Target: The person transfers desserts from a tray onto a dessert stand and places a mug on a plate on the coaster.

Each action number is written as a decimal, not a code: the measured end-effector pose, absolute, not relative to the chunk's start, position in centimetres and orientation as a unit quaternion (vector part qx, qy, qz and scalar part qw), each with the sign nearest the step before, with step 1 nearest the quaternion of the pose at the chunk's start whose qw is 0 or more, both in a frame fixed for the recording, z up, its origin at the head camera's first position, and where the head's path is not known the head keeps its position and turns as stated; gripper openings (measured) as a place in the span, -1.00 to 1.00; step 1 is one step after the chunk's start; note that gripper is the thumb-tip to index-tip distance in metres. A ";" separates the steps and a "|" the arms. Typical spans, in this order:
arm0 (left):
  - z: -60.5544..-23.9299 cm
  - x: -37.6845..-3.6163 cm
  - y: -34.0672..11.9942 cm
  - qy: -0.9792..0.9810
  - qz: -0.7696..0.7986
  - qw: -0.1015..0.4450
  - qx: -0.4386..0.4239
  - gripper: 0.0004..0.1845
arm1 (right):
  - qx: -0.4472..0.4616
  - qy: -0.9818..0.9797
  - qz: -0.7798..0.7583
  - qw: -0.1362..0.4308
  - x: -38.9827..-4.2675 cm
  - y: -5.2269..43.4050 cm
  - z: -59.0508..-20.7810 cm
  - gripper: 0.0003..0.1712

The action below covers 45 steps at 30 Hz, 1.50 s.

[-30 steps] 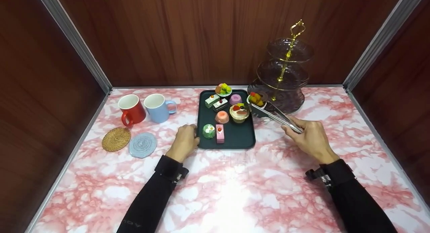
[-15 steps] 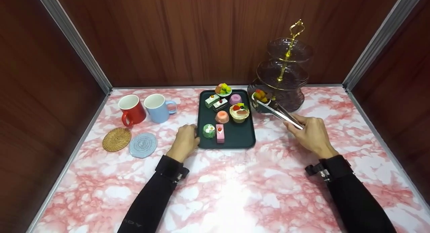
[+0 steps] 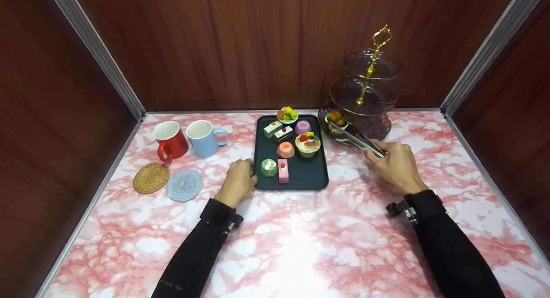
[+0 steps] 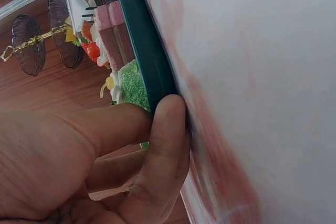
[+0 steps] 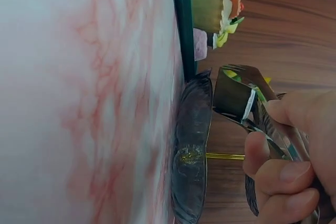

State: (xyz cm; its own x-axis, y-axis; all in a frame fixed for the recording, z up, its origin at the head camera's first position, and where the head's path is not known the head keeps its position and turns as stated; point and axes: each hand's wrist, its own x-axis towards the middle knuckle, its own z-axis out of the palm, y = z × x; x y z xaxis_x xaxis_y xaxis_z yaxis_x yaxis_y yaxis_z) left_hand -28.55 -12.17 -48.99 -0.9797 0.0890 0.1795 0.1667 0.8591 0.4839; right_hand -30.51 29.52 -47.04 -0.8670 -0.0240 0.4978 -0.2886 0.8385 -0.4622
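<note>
My left hand [image 3: 237,184] pinches the near-left edge of a dark green tray [image 3: 307,175]; the left wrist view has thumb and finger on its rim [image 4: 149,51]. My right hand [image 3: 397,167] grips metal tongs [image 3: 359,140]. Between their tips is a small dark cup dessert topped with fruit [image 3: 336,117], held over the bottom plate of a three-tier stand [image 3: 363,85]. In the right wrist view, the dark cup [image 5: 231,94] is just above that plate's gold rim. On the tray sit a cream fruit cupcake [image 3: 307,147], a pink cake slice [image 3: 283,171] and several other small desserts.
A red mug [image 3: 172,141] and a light blue mug [image 3: 204,141] stand at left. In front of them lie a tan woven coaster [image 3: 151,178] and a grey-blue one [image 3: 184,185]. Wood panels [image 3: 258,49] enclose the table's back and sides.
The tongs with the fruit-topped cup have moved right and back, from beside the tray's right edge to over the stand's bottom plate. My left hand has stayed at the tray's edge.
</note>
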 end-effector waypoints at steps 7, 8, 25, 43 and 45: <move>-49.0 -28.4 -12.2 -0.962 -0.254 0.079 -0.065 -0.69 | 0.062 -0.936 0.263 0.226 -31.6 29.1 -46.8 -0.45; -49.0 -28.4 -12.2 -0.962 -0.252 0.079 -0.065 -0.68 | 0.058 -0.937 0.262 0.224 -31.7 29.1 -46.8 -0.45; -49.2 -28.4 -12.3 -0.965 -0.243 0.074 -0.067 -0.71 | 0.012 -0.947 0.253 0.196 -34.2 28.4 -46.7 -0.47; -49.0 -28.4 -12.2 -0.963 -0.247 0.085 -0.074 -0.68 | -0.018 -0.948 0.253 0.195 -36.0 27.8 -47.2 -0.55; -49.0 -28.4 -12.2 -0.962 -0.248 0.085 -0.073 -0.68 | -0.018 -0.948 0.253 0.192 -36.2 27.8 -47.2 -0.52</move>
